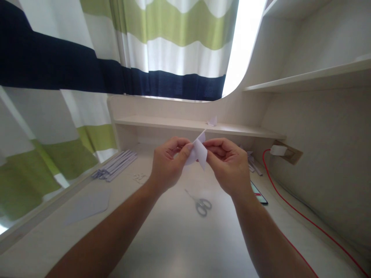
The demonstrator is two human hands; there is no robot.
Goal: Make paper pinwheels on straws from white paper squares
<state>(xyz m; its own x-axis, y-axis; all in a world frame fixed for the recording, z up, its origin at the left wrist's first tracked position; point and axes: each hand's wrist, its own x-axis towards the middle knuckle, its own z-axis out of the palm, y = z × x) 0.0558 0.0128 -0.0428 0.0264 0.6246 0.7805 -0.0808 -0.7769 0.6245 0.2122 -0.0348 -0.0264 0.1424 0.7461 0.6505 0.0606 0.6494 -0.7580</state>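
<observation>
Paper, folded into a small white piece (198, 152) with pointed flaps, is held in the air above the table (174, 239), between both hands. It is pinched at its left edge by the thumb and fingers of the left hand (168, 164), and at its right edge by the closed fingertips of the right hand (228, 164). The piece is judged to be very light, thin and limp; it is likely to crease or tear if squeezed hard. Hold is best taken at the folded edges, where the layers are stiffest, rather than at the free points. Below the hands, scissors (201, 204) lie on the table. A flat sheet (89, 204) and a bundle of paper strips (116, 164) lie to the left. A phone (259, 193) and a red cable (304, 218) lie to the right. A shelf (188, 125) runs behind.
</observation>
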